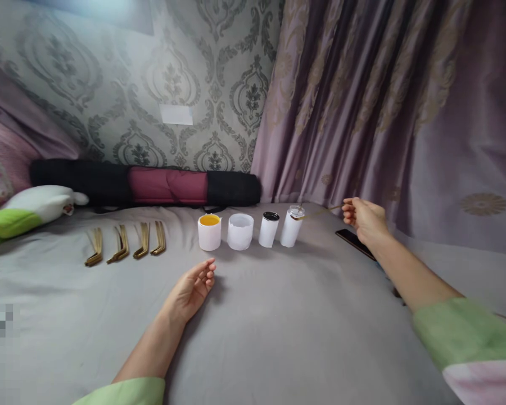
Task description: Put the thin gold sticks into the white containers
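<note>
My right hand is pinched on one end of a thin golden-brown stick. The stick's other end reaches leftward to the rim of a tall white container with a clear top; I cannot tell whether it touches. Another thin piece seems to stand up out of that container. My left hand rests near the bed with fingers loosely curled and nothing in it. Just beyond it is a short white cup with a yellow inside. Beside that stand a wider white cup and a white container with a black top.
Several bundles of bent golden-brown sticks lie in a row on the grey bed sheet. A dark phone lies under my right wrist. A black and maroon roll lies along the wall, with a plush toy at left and curtains at right.
</note>
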A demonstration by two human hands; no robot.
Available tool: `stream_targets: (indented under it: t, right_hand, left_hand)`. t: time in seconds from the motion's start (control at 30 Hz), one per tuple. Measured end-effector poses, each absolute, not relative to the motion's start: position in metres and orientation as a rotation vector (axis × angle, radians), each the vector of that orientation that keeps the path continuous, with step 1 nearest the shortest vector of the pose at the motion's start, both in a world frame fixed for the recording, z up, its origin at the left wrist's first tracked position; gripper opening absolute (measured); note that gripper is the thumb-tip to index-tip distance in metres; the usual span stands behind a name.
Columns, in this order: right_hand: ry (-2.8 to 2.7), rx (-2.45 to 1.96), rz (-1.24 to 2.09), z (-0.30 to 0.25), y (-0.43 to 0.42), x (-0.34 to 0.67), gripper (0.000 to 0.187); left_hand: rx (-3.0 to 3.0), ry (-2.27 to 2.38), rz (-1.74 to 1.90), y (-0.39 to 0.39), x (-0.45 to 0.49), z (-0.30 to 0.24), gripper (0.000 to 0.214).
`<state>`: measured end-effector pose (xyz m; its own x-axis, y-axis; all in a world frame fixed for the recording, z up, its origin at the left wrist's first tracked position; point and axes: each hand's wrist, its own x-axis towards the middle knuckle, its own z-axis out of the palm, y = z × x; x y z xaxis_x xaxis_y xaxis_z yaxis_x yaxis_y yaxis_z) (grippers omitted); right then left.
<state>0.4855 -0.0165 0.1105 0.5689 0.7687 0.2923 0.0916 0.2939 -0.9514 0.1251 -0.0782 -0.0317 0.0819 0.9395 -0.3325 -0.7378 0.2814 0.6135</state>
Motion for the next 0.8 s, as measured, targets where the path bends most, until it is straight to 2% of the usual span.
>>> stream_targets:
  t: [0.8]
  right_hand:
    - [-1.006, -1.284, 0.206, 0.145, 0.031, 0.494, 0.02]
  left_hand:
    - [0.322, 0.765, 1.286, -0.079, 0.124, -0.032, 0.016]
